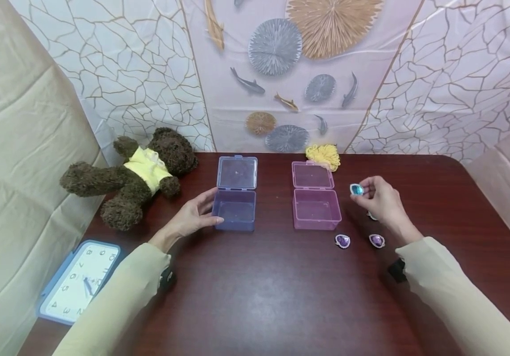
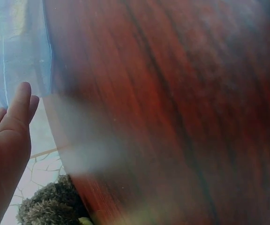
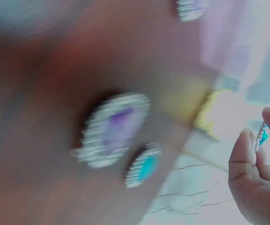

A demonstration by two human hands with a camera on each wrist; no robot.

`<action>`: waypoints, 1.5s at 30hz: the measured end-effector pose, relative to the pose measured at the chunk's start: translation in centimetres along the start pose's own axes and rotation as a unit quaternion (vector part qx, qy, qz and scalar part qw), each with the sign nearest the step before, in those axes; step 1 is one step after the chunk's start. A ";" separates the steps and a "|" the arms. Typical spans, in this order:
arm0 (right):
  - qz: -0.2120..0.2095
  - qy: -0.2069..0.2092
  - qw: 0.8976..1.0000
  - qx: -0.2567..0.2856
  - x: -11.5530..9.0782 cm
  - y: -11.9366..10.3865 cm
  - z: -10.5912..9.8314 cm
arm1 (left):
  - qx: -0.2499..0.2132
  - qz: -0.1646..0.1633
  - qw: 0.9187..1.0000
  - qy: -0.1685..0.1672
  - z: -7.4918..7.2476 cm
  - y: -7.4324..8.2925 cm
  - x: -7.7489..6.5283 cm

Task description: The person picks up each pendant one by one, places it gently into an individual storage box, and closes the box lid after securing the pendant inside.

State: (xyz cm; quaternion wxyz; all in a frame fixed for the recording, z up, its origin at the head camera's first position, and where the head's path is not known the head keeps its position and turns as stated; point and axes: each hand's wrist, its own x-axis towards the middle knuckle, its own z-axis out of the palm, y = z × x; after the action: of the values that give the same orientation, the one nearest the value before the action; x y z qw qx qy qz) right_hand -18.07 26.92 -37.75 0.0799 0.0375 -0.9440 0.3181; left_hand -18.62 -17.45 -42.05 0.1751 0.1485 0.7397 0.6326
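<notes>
My right hand [image 1: 381, 200] pinches a turquoise gem [image 1: 356, 189] with a pale beaded rim between thumb and fingers, raised right of an open pink box [image 1: 317, 225]. In the right wrist view the gem [image 3: 263, 136] appears edge-on at the fingertips. My left hand [image 1: 192, 215] rests at the left side of an open blue box [image 1: 234, 225], thumb by its front corner, fingers extended along the wall. On the table lie two purple gems, one [image 1: 342, 241] before the pink box and one [image 1: 377, 241] further right. Another turquoise gem [image 3: 146, 168] is mostly hidden under my right hand in the head view.
A brown teddy bear [image 1: 135, 183] in a yellow top lies at the back left. In front of it, a blue-framed clock [image 1: 77, 282] lies by the left edge. Yellow yarn [image 1: 323, 155] sits behind the pink box's raised lid [image 1: 313, 176]. Patterned cloth hangs behind the table.
</notes>
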 end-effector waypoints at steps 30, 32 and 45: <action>-0.114 -0.177 0.933 0.292 2.1 -16.9 13.8 | 0.012 -0.007 1.000 0.008 0.0 -0.2 0.5; -0.119 -0.193 0.933 0.281 2.4 -17.1 14.4 | 0.013 -0.006 1.000 0.009 -0.1 -0.2 0.5; -0.138 -0.252 0.937 0.201 3.5 -18.1 15.9 | 0.024 -0.009 1.000 0.009 -0.3 -0.3 0.3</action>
State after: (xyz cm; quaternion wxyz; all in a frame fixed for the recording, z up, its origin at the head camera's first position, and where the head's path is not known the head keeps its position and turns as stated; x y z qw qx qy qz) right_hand -21.37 2.83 -38.86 -0.1264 0.2613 -0.8350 0.4674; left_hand -19.05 -17.63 -42.36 0.1708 0.1400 0.7577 0.6141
